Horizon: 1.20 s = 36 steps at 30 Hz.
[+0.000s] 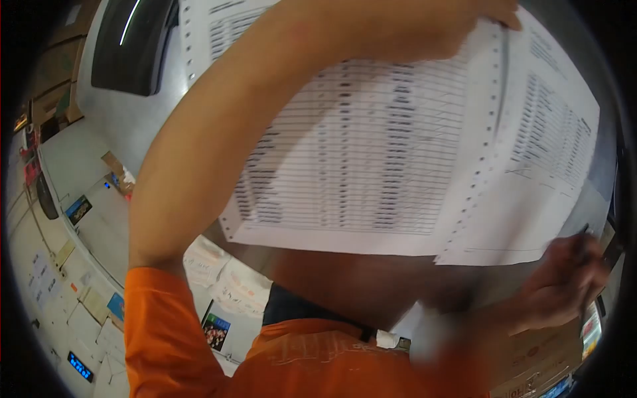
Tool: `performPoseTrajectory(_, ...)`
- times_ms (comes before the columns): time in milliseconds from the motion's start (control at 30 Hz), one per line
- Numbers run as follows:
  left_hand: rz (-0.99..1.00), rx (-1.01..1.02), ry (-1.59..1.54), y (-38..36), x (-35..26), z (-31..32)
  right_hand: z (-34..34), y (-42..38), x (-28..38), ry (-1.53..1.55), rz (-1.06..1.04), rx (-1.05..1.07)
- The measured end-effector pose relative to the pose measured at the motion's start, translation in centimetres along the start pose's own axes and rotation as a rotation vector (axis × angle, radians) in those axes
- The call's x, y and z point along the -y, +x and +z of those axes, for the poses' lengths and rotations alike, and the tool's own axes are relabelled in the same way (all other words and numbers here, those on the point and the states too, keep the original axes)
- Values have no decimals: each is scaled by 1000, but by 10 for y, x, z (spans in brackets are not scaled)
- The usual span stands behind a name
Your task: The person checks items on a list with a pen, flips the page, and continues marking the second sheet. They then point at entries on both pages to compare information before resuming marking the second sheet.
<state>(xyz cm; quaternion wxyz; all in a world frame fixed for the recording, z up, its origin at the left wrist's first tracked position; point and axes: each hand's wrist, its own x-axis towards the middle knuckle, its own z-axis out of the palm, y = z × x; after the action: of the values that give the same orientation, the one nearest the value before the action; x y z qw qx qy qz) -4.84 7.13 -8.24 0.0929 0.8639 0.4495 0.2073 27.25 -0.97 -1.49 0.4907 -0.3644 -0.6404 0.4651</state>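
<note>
Wide printed sheets (371,166) with holes punched along their edges spread across the middle of the head view. My left arm reaches over them, and my left hand (488,18) is closed on the sheet at its top, near the hole-punched strip. On the right lies another printed page (547,132), with a handwritten mark below its rows of text. Beside that page's lower right corner, my right hand (574,272) is closed around a thin dark pen (585,231). This hand is apart from the paper and slightly blurred.
A dark, glossy flat object (129,46) lies on the grey table (126,126) at the upper left. Cardboard boxes (56,73) are stacked beyond it. Another cardboard box (541,355) stands at the lower right. A blue-lit display (79,367) shows at the lower left.
</note>
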Motion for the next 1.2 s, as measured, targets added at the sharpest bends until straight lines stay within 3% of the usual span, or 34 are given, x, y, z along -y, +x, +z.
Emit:
performPoseTrajectory(67,19,-59,-26,2,3,7,89,-22,6,-206,84,-69)
performPoseTrajectory(200,68,-177,-92,0,5,0,151,-60,1,-90,140,-20)
performPoseTrajectory(333,118,-244,-223,-4,8,2,147,-72,-8,-288,62,129)
performPoseTrajectory(533,95,-129,-253,-14,5,-15,153,-79,-13,-367,33,-2)
performPoseTrajectory(667,204,-239,-237,-15,11,-12,157,-77,-11,-355,85,-9)
performPoseTrajectory(733,-82,-143,-310,-19,-5,-25,160,-78,-10,-312,109,-21)
performPoseTrajectory(833,3,-211,-291,-17,2,-14,158,-77,-8,-367,126,-48)
performPoseTrajectory(1067,45,-319,-652,-11,15,-27,156,-78,-8,-351,156,-35)
performPoseTrajectory(1133,-39,97,-740,-1,25,-44,156,-78,-10,-348,149,-36)
performPoseTrajectory(1167,-37,97,-740,-7,24,-40,157,-78,-10,-341,151,-41)
performPoseTrajectory(1200,15,-139,-800,-18,19,-32,157,-78,-10,-336,152,-45)
